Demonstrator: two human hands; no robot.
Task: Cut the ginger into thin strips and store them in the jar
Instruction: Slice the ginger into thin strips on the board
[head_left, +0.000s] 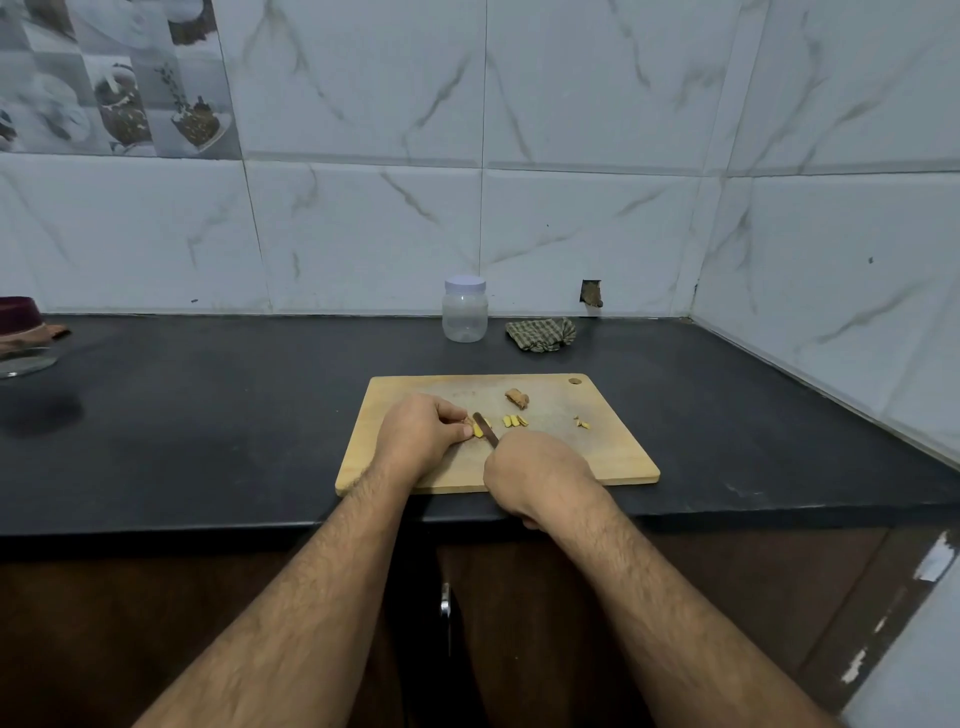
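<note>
Wooden board (613, 457): beneath both hands.
Left hand (421, 434): ginger piece (475, 430) pinched; fingertips best kept tucked.
Right hand (535, 473): clamped on knife (485, 428); thin, even cuts advised.
Jar (465, 310): beyond hands, lidded.

Yellow ginger slices (514, 421) on board, lidded clear jar (465, 309) upright behind

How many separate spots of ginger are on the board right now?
4: a piece pinched by the left hand, cut slices mid-board, an uncut chunk behind them, scraps right. Hands may hide more.
</note>
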